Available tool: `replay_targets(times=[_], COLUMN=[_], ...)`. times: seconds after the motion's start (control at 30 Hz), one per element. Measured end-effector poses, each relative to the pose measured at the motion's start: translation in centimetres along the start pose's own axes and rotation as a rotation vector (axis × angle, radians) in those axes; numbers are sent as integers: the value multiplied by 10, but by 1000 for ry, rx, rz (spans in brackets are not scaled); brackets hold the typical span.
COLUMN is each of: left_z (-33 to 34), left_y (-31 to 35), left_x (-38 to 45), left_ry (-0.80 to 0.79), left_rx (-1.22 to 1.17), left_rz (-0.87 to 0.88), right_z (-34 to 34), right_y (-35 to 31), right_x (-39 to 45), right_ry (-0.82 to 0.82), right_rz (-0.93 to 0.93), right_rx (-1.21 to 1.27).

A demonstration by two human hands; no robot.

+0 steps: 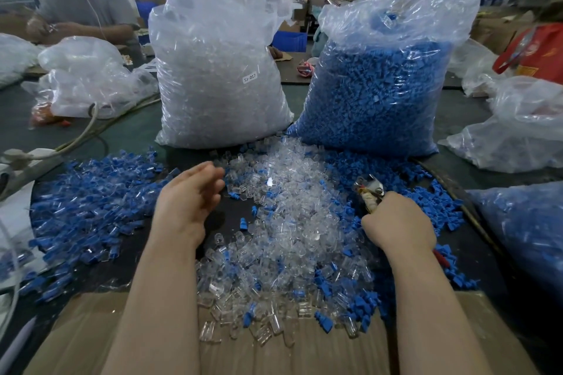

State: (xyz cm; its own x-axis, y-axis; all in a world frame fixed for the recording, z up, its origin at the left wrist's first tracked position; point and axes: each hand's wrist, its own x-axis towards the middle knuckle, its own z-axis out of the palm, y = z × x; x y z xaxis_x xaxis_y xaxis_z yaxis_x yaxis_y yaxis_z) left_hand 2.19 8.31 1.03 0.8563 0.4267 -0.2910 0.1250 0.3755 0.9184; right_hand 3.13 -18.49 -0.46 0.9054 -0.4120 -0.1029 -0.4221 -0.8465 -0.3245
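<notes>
- Now: left hand hovers at the far-left edge of the loose heap of small clear plastic caps. Its fingers are loosely bent, and I can see nothing held.
- Right hand is clenched round the handles of metal-nosed pliers with a cream-wrapped grip. The nose points up and away over the heap's right side; I cannot tell if anything sits in it.
- The heap lies mid-table between the arms and spills onto a flat brown cardboard sheet.
- Small blue plastic boots are scattered on both sides, with a few mixed in.
- Behind stand a tall clear bag of clear caps and a clear bag of blue boots, side by side.
- Judged step: fetching the next clear cap for the pliers.
- The next move calls for pinching one piece free of its neighbours, then bringing it squarely to the nose.
</notes>
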Motion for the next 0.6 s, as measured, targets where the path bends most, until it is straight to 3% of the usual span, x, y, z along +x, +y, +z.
replay_targets(times=[0.13, 0.3, 0.43, 0.6], left_z=[11, 19, 20, 22], left_y=[-11, -17, -18, -21], left_x=[-9, -7, -6, -4], left_ry=[-153, -161, -178, -156], left_rx=[668, 1156, 1336, 1318], left_rz=[173, 196, 191, 200], right_z=[0, 0, -3, 1], right_y=[-1, 1, -1, -5], right_x=[-1, 0, 0, -3], right_ry=[9, 87, 91, 18], right_rz=[-27, -43, -75, -36], right_rx=[1, 8, 37, 11])
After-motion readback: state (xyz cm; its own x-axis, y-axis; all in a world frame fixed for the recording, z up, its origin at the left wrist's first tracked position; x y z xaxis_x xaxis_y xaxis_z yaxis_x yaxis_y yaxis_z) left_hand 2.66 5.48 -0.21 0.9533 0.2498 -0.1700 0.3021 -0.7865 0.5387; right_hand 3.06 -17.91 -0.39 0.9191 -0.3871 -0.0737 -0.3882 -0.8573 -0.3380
